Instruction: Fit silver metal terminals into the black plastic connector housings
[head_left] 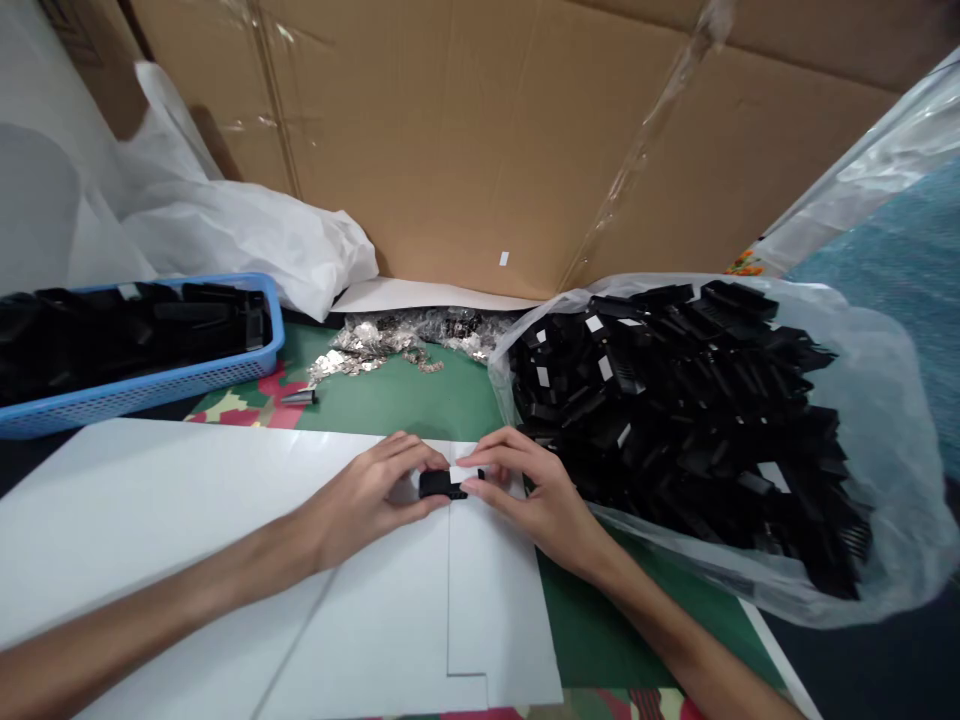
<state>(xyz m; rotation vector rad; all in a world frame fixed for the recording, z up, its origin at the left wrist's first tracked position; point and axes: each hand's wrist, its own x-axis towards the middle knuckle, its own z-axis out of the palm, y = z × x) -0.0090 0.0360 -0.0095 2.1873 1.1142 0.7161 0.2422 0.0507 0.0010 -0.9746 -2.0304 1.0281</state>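
Two bare hands meet over white card sheets (225, 520) on the bench, pinching one small black rectangular plastic part (441, 485) between them: the left hand (367, 495) grips its left end with thumb and fingers, the right hand (525, 490) pinches its right end, and both lie equally near. The part's long axis runs left to right, level with the bench, just above the sheet. No readable writing or brand shows; the white tags on the black plastic parts heaped in the clear plastic bag (885, 400) at right look blank.
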